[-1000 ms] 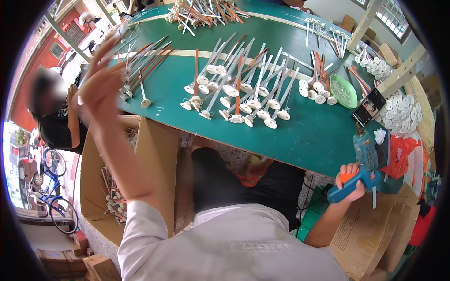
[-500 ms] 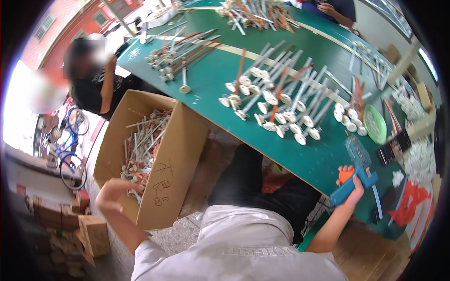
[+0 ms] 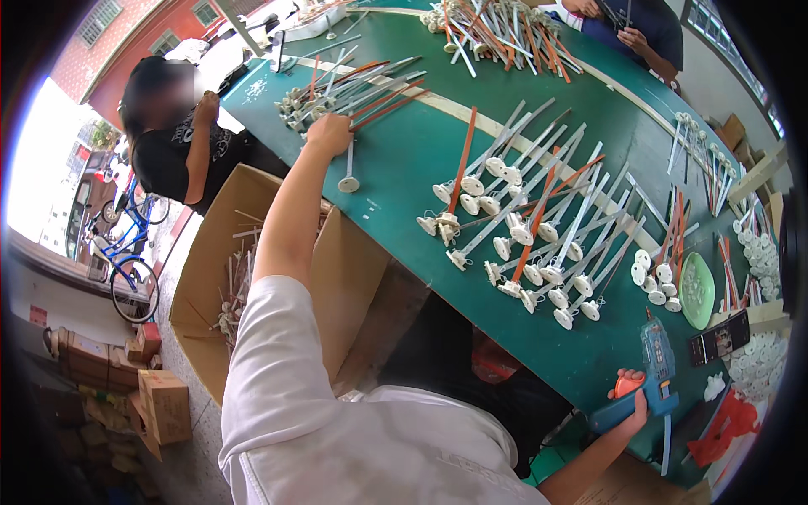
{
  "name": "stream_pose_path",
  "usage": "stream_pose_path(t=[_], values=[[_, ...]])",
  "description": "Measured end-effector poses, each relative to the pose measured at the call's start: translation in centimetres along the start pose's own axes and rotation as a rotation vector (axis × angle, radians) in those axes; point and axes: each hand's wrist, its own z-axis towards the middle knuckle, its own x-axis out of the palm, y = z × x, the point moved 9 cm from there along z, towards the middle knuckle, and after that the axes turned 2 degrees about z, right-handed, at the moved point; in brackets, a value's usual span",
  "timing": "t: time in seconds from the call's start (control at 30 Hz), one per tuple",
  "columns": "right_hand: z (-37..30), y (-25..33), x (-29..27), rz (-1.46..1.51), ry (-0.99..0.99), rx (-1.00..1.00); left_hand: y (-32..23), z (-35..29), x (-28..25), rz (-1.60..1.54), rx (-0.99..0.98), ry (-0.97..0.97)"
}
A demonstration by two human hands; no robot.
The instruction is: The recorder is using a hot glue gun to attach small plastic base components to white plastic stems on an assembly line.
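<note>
My left hand (image 3: 328, 132) reaches across the table's near left part, fingers closed over the upper end of a grey strip with a white disc (image 3: 349, 183) at its near end; the fingertips are partly hidden. Right beside it lies a bundle of grey and orange disc-ended strips (image 3: 307, 105). At the lower right, my right hand (image 3: 633, 402) is wrapped around a blue hot glue gun (image 3: 613, 412) with an orange trigger. A translucent glue stick (image 3: 667, 446) pokes out of the gun's back. Many more disc-ended strips (image 3: 539, 227) lie in rows on the green table (image 3: 396, 194).
A cardboard box (image 3: 358, 261) with loose strips stands left of me, below my left arm. On the right are a green dish (image 3: 697, 290), a phone (image 3: 720, 338), a red plastic bag (image 3: 732, 425) and piles of white discs (image 3: 757, 362). Two people sit at the table.
My left hand has moved from over the cardboard box up to the single disc-ended strip on the table. My right hand keeps its hold on the glue gun.
</note>
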Motion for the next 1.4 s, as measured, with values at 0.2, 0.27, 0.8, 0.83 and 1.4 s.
stream_pose_path(t=[0.2,0.27,0.8,0.83,1.4], values=[[0.4,-0.4,-0.3,0.036,-0.105,0.076,-1.9,3.8,-1.5,0.141,0.017,0.071],[0.3,-0.6,-0.4,0.047,-0.101,0.126,-2.9,2.6,-4.6,0.125,-0.003,0.022],[0.4,0.9,1.9,-0.006,-0.161,-0.018,-1.7,1.5,-0.8,-0.366,-0.249,-0.300],[0.2,1.0,1.7,-0.002,-0.174,-0.037,-2.8,1.7,-1.2,-0.372,-0.233,-0.307],[0.7,0.8,2.1,-0.010,-0.171,0.005,-17.8,-28.3,-11.7,-1.464,-0.143,-0.219]])
